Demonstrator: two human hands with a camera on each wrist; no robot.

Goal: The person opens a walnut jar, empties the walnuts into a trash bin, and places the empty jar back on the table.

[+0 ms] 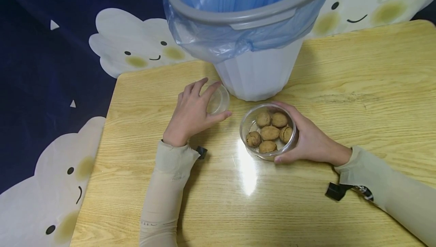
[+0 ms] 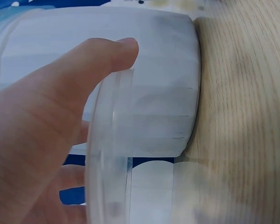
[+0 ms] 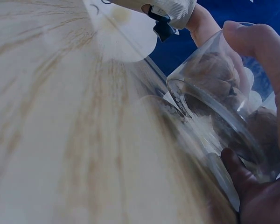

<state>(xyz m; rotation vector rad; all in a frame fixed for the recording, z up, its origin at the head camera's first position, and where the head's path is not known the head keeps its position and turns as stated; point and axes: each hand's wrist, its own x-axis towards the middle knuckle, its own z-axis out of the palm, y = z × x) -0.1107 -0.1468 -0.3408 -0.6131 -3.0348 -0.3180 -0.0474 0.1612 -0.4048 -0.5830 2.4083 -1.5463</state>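
My left hand [image 1: 192, 112] holds a round, clear plastic lid [image 1: 219, 101] by its rim, left of the container. From the left wrist, the lid [image 2: 107, 154] appears edge-on between thumb and fingers, raised off the tabletop. On the right, my other hand [image 1: 310, 137] grips a clear round container [image 1: 243, 131] from its right side, thumb at the near wall and fingers round the far wall. Several brown walnuts [image 1: 270, 133] lie in the open container. Through its wall the walnuts [image 3: 210, 70] also show in the right wrist view.
A white bin [image 1: 259, 73] lined with a blue bag [image 1: 218, 42] stands just behind the container and lid. Light wood-grain table [image 1: 218, 209] spreads beneath both arms. Behind it hangs a dark blue cloth with smiling white clouds [image 1: 136, 42].
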